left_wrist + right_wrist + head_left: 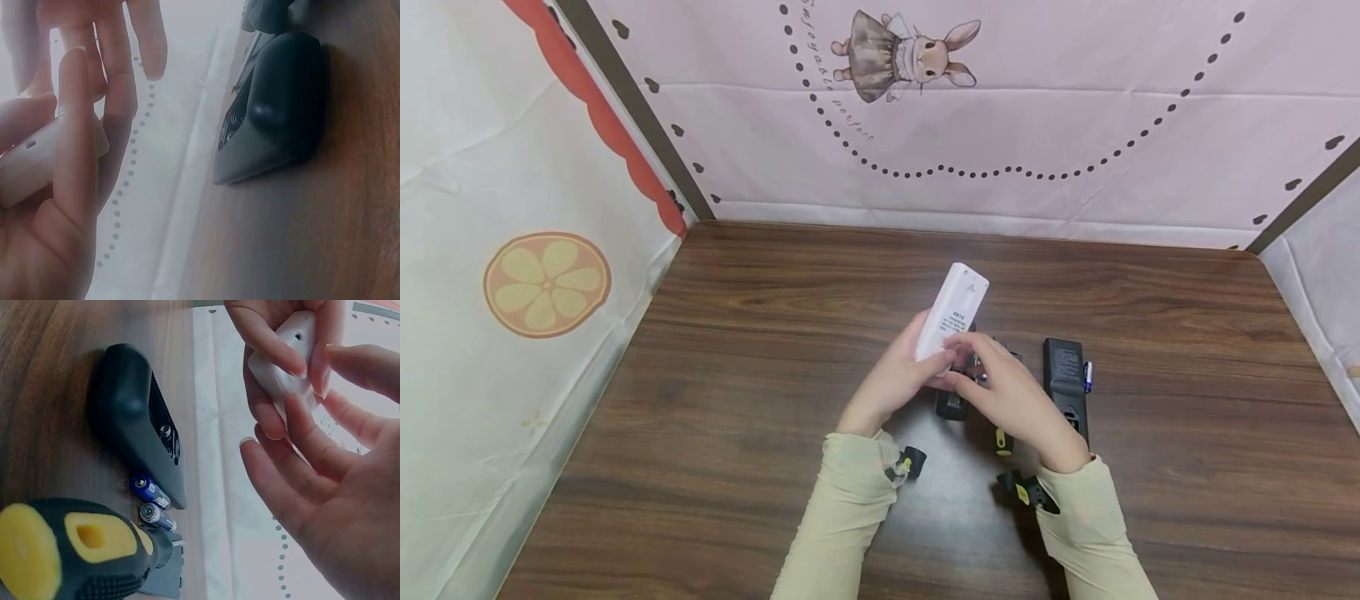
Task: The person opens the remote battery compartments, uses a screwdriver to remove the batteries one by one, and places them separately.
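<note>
My left hand (887, 371) grips a white remote control (951, 308), its thumb lying across the near end. The remote's printed back faces up and its far end tilts away to the right. At that near end, fingertips of my right hand (1011, 404) touch the white casing, the other fingers spread and fairly straight in the right wrist view. Beneath the hands lies a black remote control (128, 406) with its battery compartment uncovered and springs showing. A blue battery (150, 490) and a second battery (158, 517) lie beside it.
A screwdriver (94, 544) with a black and yellow handle lies on the wooden table (760, 333), below the right hand. Near it is a flat dark piece (165, 584). Another black remote (1065, 367) lies to the right, with a battery (1088, 377) against its side.
</note>
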Demonstrator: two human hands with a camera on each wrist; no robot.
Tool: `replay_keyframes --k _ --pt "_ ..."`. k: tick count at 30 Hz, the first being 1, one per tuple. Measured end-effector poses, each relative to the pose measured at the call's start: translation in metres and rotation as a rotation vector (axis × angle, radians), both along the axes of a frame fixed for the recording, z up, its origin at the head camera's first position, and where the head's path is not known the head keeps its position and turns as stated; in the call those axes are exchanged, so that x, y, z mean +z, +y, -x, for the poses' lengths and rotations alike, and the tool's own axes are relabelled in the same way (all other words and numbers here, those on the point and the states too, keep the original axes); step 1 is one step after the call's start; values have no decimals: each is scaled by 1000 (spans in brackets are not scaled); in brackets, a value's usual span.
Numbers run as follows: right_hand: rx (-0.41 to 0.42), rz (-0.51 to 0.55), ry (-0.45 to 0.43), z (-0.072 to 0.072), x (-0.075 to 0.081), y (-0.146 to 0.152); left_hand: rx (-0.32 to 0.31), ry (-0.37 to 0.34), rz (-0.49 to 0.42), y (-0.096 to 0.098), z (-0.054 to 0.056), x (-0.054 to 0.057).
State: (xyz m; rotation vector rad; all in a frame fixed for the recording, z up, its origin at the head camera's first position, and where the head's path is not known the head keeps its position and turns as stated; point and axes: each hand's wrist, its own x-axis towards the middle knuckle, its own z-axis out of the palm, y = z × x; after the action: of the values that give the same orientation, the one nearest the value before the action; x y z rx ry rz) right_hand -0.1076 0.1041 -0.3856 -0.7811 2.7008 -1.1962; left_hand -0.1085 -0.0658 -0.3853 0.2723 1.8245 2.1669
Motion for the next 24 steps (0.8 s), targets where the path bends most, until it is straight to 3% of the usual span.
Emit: replay_keyframes --k 12,24 --pt "-8 -26 -62 1 4 1 -40 5 22 1 1 2" --pt "-95 -19 -30 0 3 -2 -59 9 22 -1 3 1"
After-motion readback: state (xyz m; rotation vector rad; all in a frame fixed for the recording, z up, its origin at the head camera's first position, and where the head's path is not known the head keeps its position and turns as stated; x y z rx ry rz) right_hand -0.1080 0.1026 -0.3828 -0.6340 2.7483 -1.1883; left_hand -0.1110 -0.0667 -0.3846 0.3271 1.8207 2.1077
